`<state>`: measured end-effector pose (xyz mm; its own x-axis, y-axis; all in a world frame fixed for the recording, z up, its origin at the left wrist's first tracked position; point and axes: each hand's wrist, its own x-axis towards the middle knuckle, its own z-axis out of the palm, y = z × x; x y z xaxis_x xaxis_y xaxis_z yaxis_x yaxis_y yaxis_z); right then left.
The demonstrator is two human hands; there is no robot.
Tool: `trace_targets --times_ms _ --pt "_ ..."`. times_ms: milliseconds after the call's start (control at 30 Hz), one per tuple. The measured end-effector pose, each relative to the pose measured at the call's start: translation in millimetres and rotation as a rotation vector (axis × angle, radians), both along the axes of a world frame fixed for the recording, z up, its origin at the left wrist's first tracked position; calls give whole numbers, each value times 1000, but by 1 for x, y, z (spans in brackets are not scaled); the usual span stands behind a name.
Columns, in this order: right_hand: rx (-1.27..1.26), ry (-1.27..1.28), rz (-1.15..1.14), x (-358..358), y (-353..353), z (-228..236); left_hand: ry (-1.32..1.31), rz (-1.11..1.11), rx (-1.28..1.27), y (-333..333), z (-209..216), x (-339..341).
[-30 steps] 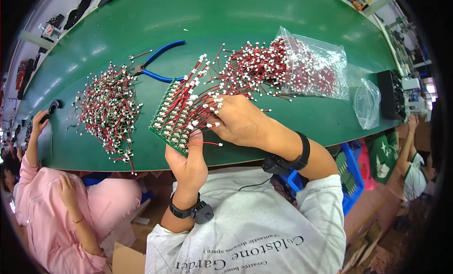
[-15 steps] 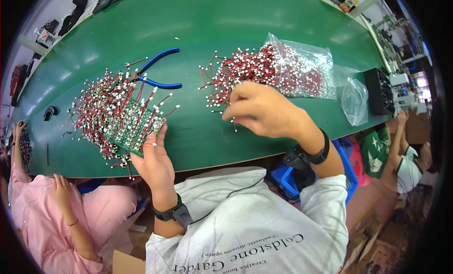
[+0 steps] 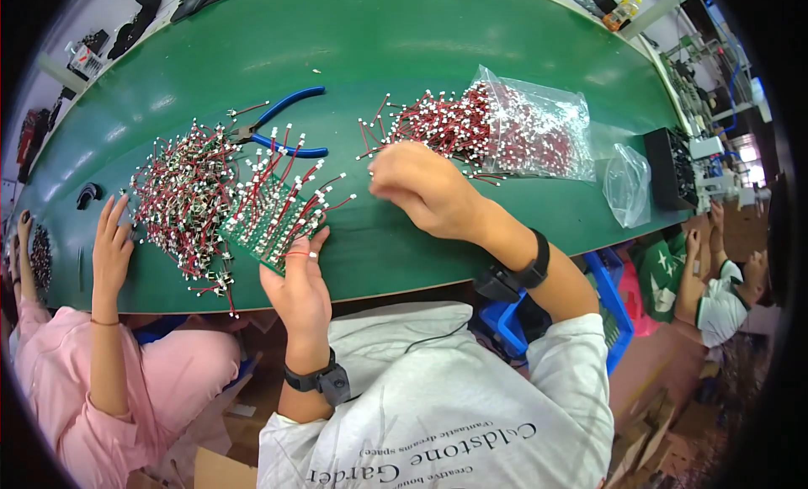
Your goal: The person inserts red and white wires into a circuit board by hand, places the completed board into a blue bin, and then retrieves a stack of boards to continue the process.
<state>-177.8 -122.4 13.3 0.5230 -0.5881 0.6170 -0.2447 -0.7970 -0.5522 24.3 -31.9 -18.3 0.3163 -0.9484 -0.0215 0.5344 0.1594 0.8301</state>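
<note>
- The left hand (image 3: 296, 291) gripped the near edge of a small green circuit board (image 3: 273, 228), thumb on top, holding it flat on the green table (image 3: 404, 43), seemingly to keep it steady while parts went in.
- Red-wired connectors already stood in rows across the board, their white ends pointing up and away.
- The right hand (image 3: 421, 190) was curled loosely, fingertips pinched together just beside a loose heap of red wired connectors (image 3: 421, 123); I could not tell whether it held one.
- That heap spilled from an open clear plastic bag (image 3: 539, 127), within easy reach.
- Left of the board lay a pile of finished wired pieces (image 3: 181, 199), touching it.
- Blue-handled pliers (image 3: 282, 127) lay beyond, untouched.
- A co-worker's hand (image 3: 111, 241) in a pink sleeve rested flat at the table's left edge.
</note>
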Motion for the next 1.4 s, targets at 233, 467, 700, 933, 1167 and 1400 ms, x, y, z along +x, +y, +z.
trace_targets --times_ms 233,467,700,933,1167,1400 --pt "189 -93 -50 36 -15 15 60 48 13 -1 1 2" --pt "327 -34 34 43 14 23 62 125 25 -5 10 3" --pt "327 -13 30 48 20 9 32 128 -36 -3 5 -13" --pt "260 -21 -23 43 22 -1 -122 154 -76 -3 3 -28" --pt "182 -14 -31 39 19 -7 -302 186 -111 -2 0 -39" --pt "143 17 -67 37 22 -7 -418 180 -98 0 0 -40"
